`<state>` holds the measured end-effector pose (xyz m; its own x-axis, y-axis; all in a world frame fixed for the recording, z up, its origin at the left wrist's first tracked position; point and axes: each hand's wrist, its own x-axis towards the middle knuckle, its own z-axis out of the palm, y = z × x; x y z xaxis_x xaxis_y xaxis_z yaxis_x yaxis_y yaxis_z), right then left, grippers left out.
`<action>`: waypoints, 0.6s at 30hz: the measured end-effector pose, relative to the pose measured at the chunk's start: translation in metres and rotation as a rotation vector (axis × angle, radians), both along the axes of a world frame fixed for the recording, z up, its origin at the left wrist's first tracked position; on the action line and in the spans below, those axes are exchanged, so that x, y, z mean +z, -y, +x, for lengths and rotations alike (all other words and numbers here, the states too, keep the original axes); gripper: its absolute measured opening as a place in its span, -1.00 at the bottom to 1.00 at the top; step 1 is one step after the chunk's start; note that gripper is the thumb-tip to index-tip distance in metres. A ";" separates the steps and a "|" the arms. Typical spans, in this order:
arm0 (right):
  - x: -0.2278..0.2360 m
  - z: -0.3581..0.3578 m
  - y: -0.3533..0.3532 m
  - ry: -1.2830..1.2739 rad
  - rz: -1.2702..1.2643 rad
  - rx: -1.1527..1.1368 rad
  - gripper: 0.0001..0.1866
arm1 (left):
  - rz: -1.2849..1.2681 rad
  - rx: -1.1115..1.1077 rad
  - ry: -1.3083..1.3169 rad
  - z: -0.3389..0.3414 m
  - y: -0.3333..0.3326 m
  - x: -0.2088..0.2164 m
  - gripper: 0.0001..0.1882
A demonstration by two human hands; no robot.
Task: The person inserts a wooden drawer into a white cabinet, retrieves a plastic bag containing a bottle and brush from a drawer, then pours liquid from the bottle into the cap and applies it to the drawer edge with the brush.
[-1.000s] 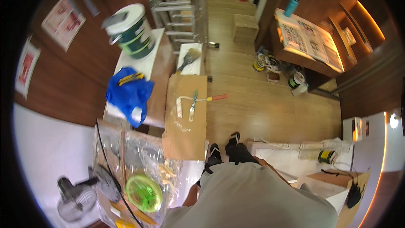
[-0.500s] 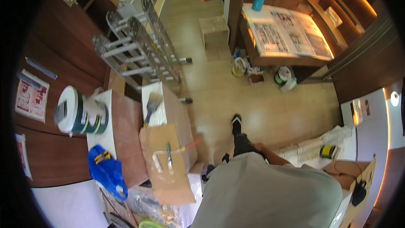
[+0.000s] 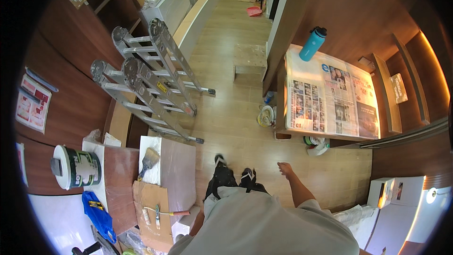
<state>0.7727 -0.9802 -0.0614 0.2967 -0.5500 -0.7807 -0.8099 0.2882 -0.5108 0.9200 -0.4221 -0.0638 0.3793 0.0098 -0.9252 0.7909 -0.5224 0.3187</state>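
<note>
Left of the newspaper-covered table (image 3: 330, 99), a folded ladder (image 3: 151, 80) lies on the floor; the left hand is hidden, its grip unreadable; below the table's near edge the right hand (image 3: 284, 168) hangs loose, holding nothing

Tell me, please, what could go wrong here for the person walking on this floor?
1. The folded ladder lies on the floor just ahead on the left; its feet stick out, so a foot could catch on one.
2. Small cans sit on the floor beside the newspaper-covered table, close to the empty right hand; a kick might spill them.
3. The brush lies near a box edge and could be knocked off.
</note>
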 end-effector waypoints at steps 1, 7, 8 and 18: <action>0.001 0.023 0.008 0.029 0.007 -0.041 -0.48 | -0.005 -0.003 0.001 0.014 0.018 -0.002 -0.11; -0.034 0.143 0.026 0.174 0.046 0.054 -0.51 | -0.066 -0.048 -0.027 0.139 0.135 -0.018 -0.10; -0.045 0.155 0.032 0.085 0.139 0.177 -0.53 | -0.076 -0.058 -0.026 0.169 0.155 -0.021 -0.10; -0.066 0.289 0.139 -0.031 -0.371 0.893 -0.54 | -0.218 0.048 -0.032 0.505 0.339 -0.005 -0.07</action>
<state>1.0615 -1.1193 -0.1275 0.7067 -0.3450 -0.6177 -0.6673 -0.6150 -0.4200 1.4249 -0.7608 -0.0690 0.3538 -0.1749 -0.9188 0.8245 -0.4054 0.3947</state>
